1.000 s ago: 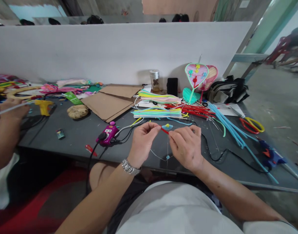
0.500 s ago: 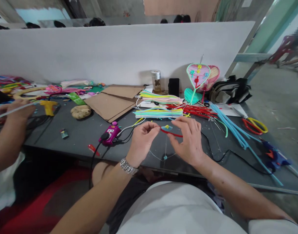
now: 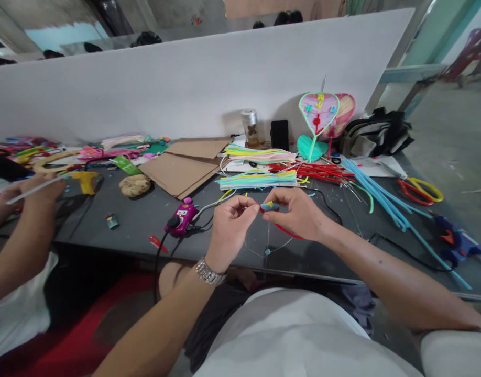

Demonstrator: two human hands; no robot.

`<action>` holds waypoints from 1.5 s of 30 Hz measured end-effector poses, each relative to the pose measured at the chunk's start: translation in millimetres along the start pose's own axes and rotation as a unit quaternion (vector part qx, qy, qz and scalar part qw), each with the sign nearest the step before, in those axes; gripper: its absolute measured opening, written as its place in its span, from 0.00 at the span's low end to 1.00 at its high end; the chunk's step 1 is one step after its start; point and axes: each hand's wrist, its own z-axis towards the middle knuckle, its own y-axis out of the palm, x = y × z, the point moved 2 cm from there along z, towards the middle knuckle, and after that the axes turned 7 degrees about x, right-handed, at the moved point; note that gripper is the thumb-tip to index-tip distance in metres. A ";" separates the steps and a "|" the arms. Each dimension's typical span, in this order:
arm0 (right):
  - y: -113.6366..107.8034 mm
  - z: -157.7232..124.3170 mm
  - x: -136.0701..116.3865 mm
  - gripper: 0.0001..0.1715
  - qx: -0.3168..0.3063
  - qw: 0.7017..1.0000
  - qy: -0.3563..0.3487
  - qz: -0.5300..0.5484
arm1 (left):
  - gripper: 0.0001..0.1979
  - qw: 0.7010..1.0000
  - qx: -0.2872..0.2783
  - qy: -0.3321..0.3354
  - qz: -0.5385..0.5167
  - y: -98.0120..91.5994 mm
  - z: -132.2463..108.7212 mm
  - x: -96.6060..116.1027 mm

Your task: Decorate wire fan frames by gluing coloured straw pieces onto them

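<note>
The left hand (image 3: 230, 228) and right hand (image 3: 299, 212) each have a tight grip, pinching a small blue shape (image 3: 269, 207) and a red pipe cleaner (image 3: 287, 231). They sit low in the middle of the frame, above the dark bench (image 3: 118, 235).

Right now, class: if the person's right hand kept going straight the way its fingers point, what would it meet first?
Its fingertips already reach the small blue-and-yellow craft piece, so the right hand meets that first; the left hand lies just beyond, though depth is hard to judge.
</note>
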 end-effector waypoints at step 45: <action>-10.1 2.4 -13.8 0.03 -0.030 0.999 -0.029 0.010 | 0.07 0.845 -0.039 0.437 0.306 -12.0 -12.7 23.2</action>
